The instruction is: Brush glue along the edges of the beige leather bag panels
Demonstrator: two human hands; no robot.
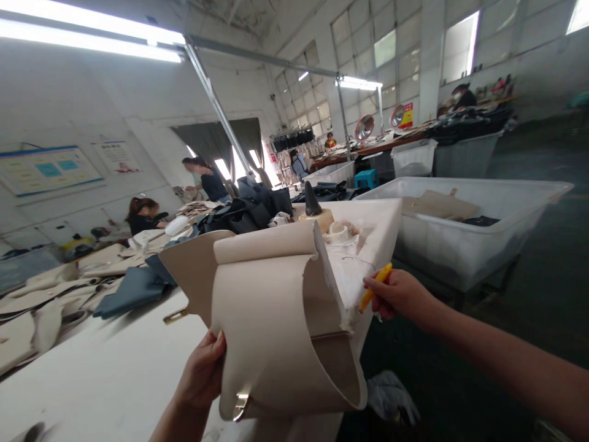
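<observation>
A beige, leather-like bag (264,307) fills the middle of the view, curved open on its right side, with a metal clasp (240,406) low on its front. My left hand (205,367) grips its left edge, the thumb on the front panel. A flap with a gold-coloured metal fitting (175,316) sticks out on the left. Just right of the bag's open edge, my right hand (399,296) is closed around a slim yellow tool (375,287). The tool's lower end points down toward the bag's frayed-looking right corner; its exact kind is unclear.
The white table (110,380) lies beneath the bag. Beyond stand a dark cone (311,199) on a block and a roll of tape (339,232). Dark bag pieces (248,212) and beige pieces (46,307) are piled leftward. A white bin (442,239) is at right. Several people work farther back.
</observation>
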